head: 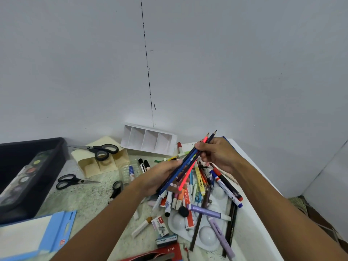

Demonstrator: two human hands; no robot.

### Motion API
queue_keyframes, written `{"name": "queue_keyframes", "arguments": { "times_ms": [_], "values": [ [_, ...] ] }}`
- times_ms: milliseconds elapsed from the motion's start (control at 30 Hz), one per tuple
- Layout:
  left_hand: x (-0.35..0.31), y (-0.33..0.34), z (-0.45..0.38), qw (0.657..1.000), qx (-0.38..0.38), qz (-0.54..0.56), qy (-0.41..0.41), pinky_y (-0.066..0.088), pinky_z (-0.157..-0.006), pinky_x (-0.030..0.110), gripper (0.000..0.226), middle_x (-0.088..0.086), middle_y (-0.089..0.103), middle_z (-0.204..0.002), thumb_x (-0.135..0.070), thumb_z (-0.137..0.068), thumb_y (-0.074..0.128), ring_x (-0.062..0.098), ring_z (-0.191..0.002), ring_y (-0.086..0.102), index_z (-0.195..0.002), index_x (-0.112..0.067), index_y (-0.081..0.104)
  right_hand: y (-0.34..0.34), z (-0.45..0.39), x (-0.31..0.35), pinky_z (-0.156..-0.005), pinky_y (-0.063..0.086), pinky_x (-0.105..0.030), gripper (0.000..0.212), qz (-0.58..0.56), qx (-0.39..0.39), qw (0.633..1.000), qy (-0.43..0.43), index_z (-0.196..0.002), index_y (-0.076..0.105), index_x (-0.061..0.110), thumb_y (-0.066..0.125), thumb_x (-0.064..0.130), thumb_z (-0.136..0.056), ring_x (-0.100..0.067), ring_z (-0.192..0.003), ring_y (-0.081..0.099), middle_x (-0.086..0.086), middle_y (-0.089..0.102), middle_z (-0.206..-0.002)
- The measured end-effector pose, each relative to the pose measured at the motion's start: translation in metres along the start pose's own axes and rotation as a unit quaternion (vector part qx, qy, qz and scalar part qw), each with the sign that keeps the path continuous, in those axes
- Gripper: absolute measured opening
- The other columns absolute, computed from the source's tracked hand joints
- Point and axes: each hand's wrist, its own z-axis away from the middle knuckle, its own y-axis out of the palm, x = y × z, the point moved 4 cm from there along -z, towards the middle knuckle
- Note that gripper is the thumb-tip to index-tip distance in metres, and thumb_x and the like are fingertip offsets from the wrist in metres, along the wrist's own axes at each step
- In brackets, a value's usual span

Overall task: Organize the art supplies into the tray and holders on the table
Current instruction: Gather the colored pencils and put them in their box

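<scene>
Together, both hands grasp a bundle of slim pencils, dark blue and bright red, points up: the left hand curls around the lower ends, the right hand pinches them near the tips. Below the hands lies a heap of markers and pens over a glossy white paint palette. Beyond the hands leans a white divided tray; left of them, a cream holder rests on the speckled stone table under plain grey walls.
</scene>
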Motion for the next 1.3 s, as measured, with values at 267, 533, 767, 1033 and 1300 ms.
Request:
{"name": "queue_keyframes", "arguments": {
  "times_ms": [267, 533, 767, 1033, 1300],
  "values": [
    [0.024, 0.000, 0.001, 0.937, -0.075, 0.338, 0.049, 0.055, -0.083, 0.057, 0.065, 0.027, 0.065, -0.114, -0.058, -0.082, 0.058, 0.041, -0.096, 0.066, -0.115, -0.002, 0.060, 0.011, 0.002, 0.012, -0.048, 0.045, -0.022, 0.009, 0.006, -0.057, 0.996, -0.066, -0.083, 0.066, -0.001, 0.064, 0.004, -0.090, -0.012, -0.048, 0.047, -0.018, 0.058, -0.073],
    [0.016, 0.002, 0.018, 0.953, -0.127, 0.261, 0.087, 0.038, -0.035, 0.013, 0.044, 0.010, 0.065, -0.080, -0.038, -0.086, 0.061, 0.006, -0.045, 0.052, -0.115, -0.005, 0.063, 0.047, 0.008, -0.001, -0.052, 0.038, -0.024, 0.010, -0.068, -0.058, 0.990, -0.107, -0.092, 0.064, 0.000, 0.058, 0.007, -0.095, -0.012, -0.058, 0.042, -0.014, 0.056, -0.081],
    [0.028, -0.012, 0.049, 0.948, -0.187, 0.249, 0.061, 0.021, -0.031, 0.011, 0.035, 0.003, 0.052, -0.062, -0.030, -0.079, 0.063, 0.002, -0.035, 0.035, -0.103, -0.006, 0.054, 0.108, 0.002, -0.021, -0.064, 0.055, -0.031, 0.015, -0.307, 0.031, 0.951, -0.013, -0.091, 0.060, 0.004, 0.049, 0.011, -0.099, -0.022, -0.068, 0.065, -0.009, 0.065, -0.072],
    [0.046, -0.066, 0.108, 0.815, -0.314, 0.465, 0.148, 0.053, -0.076, 0.043, 0.054, 0.017, 0.071, -0.103, -0.053, -0.088, 0.053, 0.035, -0.089, 0.065, -0.102, -0.004, 0.069, 0.191, 0.009, -0.013, -0.047, 0.037, -0.025, 0.015, -0.343, -0.018, 0.936, -0.073, -0.089, 0.055, 0.006, 0.049, 0.014, -0.100, -0.012, -0.043, 0.038, 0.000, 0.041, -0.052],
    [0.052, -0.146, 0.193, 0.787, -0.377, 0.463, 0.157, 0.053, -0.088, 0.049, 0.059, 0.020, 0.070, -0.105, -0.056, -0.094, 0.042, 0.037, -0.103, 0.064, -0.110, -0.004, 0.064, 0.325, 0.031, -0.023, -0.051, 0.049, -0.029, 0.020, -0.296, 0.009, 0.951, -0.084, -0.093, 0.054, 0.001, 0.049, 0.019, -0.101, -0.018, -0.050, 0.053, -0.005, 0.054, -0.055]
  ]
}}
